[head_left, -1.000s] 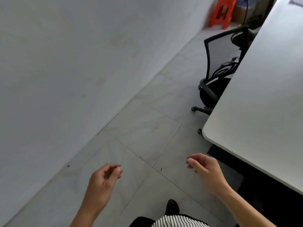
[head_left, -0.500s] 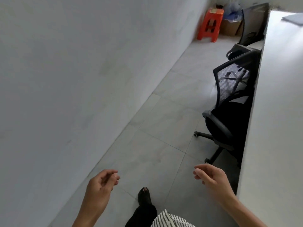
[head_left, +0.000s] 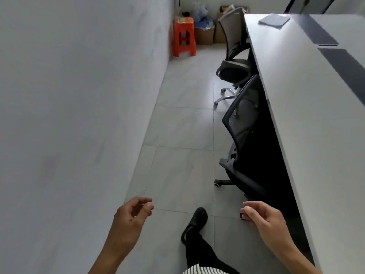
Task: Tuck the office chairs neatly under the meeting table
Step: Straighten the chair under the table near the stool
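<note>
**Empty hands in the aisle, two chairs along the table's left edge**

Fingers point(head_left: 147, 204) of both hands loosely curled, gripping nothing. Left hand point(head_left: 131, 216) and right hand point(head_left: 262, 216) held out low in front of the body, palms turned inward, well apart, above the floor point(head_left: 177, 165). A black shoe point(head_left: 195, 224) is planted between them.

Boxes point(head_left: 204, 34) in the far corner hold bags and loose stuff; contents too blurred to name. An orange stool point(head_left: 183, 36) stands beside them against the wall point(head_left: 79, 95).

Near chair point(head_left: 242, 123): mesh back leaning on the table's left edge, seat in shadow under the table point(head_left: 306, 115), one caster leg sticking out into the aisle. It is just ahead of the right hand, not touched. Far chair point(head_left: 233, 46): back close to the same edge, seat and chrome base still out in the aisle.

A grey cloth point(head_left: 274, 19) lies near the table's far left corner.

Aisle between wall and table is narrow, open tile down to the stool.
</note>
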A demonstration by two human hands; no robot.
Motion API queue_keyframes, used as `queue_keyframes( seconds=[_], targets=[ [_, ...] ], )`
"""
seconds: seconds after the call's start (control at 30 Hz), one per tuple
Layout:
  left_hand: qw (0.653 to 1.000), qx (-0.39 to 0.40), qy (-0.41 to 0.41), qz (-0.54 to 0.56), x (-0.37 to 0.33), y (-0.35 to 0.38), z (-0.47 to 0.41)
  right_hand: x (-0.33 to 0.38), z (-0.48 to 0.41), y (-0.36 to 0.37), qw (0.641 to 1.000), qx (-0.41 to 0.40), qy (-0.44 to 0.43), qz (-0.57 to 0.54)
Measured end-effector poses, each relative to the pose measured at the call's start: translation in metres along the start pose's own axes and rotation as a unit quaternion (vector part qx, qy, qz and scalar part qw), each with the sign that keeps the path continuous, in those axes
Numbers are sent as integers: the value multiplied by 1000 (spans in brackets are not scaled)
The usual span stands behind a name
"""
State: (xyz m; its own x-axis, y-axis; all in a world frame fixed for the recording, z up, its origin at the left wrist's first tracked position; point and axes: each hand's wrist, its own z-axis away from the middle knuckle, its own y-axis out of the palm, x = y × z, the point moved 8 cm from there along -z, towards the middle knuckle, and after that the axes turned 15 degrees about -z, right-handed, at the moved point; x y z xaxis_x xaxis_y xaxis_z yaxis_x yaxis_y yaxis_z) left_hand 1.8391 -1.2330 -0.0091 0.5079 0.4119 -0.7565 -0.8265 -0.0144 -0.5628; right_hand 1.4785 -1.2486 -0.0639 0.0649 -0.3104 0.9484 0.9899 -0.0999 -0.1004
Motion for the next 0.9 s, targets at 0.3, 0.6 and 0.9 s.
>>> queue_keyframes(
  seconds=[0.3,0.6,0.9],
  targets=[
    [995,38,49,-74,-115,-11,-199,99,-221,20,994,-90,-56,-16],
    [976,142,125,-108,-212,38,-368,152,-356,19,971,-209,-69,96],
    [875,327,291,-207,-334,137,-526,115,-451,35,927,-307,147,161]
  ],
)
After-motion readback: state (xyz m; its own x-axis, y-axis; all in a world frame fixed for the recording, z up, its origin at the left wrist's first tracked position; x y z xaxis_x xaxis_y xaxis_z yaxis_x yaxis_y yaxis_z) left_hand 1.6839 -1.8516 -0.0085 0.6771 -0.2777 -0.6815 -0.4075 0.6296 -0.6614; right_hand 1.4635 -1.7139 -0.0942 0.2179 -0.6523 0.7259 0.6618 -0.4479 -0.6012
